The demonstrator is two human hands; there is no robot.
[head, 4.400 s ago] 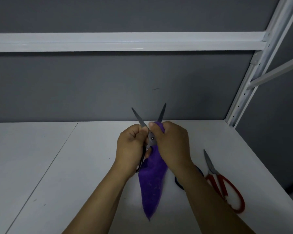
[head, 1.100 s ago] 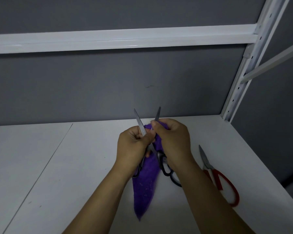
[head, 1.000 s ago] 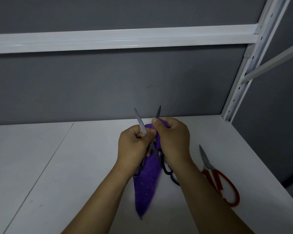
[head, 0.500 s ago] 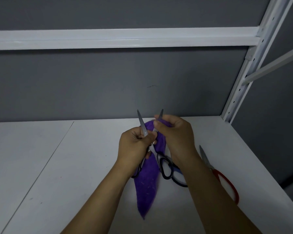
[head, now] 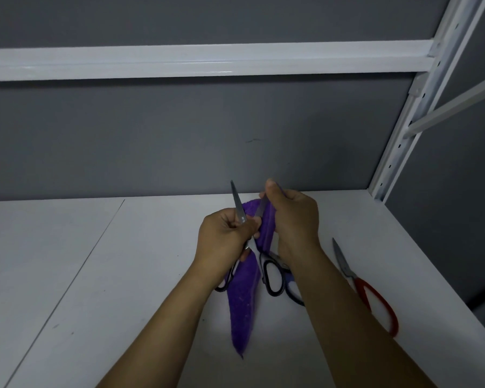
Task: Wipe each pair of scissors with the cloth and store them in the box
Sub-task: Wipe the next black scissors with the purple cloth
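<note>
My left hand [head: 221, 239] grips a pair of black-handled scissors [head: 237, 204] near the pivot, the blades spread and pointing up. One handle loop hangs below my left hand, the other under my right wrist. My right hand [head: 294, 219] pinches the purple cloth [head: 242, 303] around the right blade; my fingers cover that blade's tip. The rest of the cloth hangs down to the shelf. A red-handled pair of scissors [head: 375, 301] lies on the shelf at the right. No box is in view.
A dark blue scissor handle [head: 293, 291] shows on the white shelf [head: 123, 275] under my right forearm. A grey wall stands close behind. A white crossbar [head: 179, 61] runs overhead and a white upright post [head: 403, 130] marks the right rear corner.
My right hand has slid the cloth up the right blade and now covers its tip. My left hand keeps its grip and the blades stay spread.
</note>
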